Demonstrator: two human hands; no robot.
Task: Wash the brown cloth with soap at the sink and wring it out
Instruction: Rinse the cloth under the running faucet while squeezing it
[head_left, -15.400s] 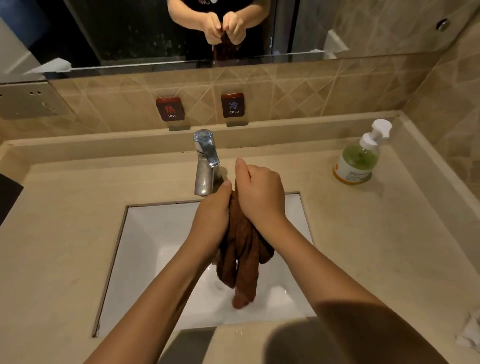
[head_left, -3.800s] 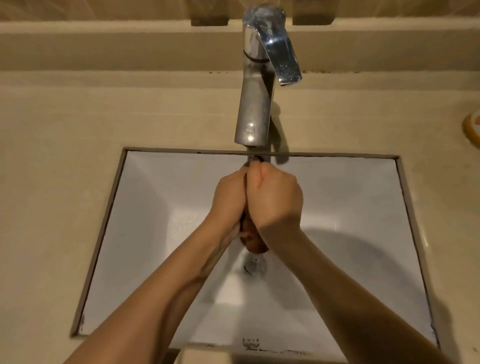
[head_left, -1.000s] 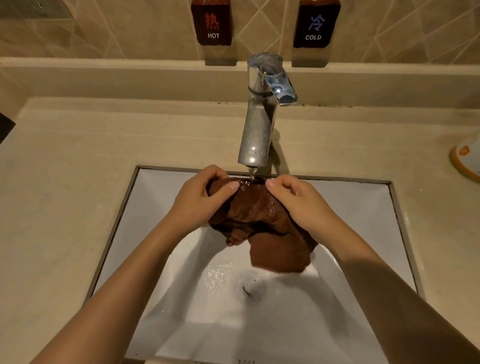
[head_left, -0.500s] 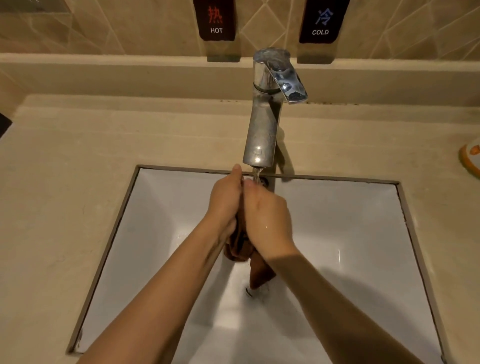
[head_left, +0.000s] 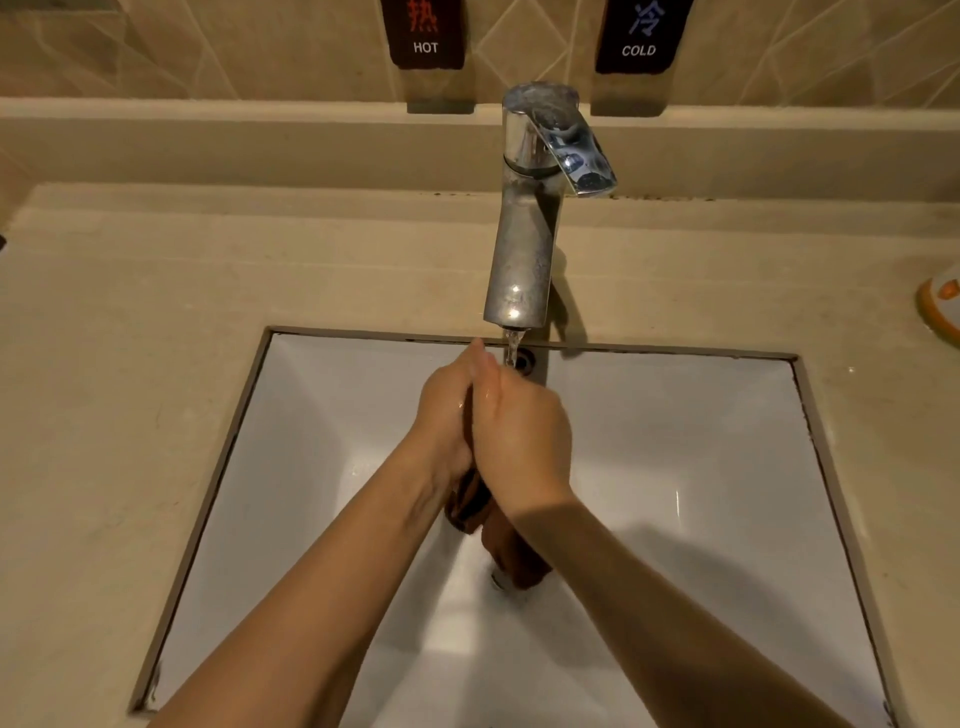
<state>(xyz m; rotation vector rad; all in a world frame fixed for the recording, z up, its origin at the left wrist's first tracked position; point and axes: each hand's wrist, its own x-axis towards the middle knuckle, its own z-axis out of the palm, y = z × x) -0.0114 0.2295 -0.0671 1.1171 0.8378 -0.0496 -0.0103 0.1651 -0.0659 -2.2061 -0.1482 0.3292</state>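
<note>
Brown cloth (head_left: 511, 553) is bunched between left hand (head_left: 447, 423) and right hand (head_left: 522, 441), both clenched round it under the tap's (head_left: 522, 249) stream over the sink (head_left: 675, 441), probably so squeezed water drains straight down

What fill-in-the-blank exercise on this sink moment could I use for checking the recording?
1. Both hands, left hand and right hand, squeeze the ____ cloth.
2. Water from the faucet is ____.
3. The cloth's loose end hangs over the white ____.
4. The wall label right of the faucet reads ____.

Missing words: brown; running; sink; COLD
</note>
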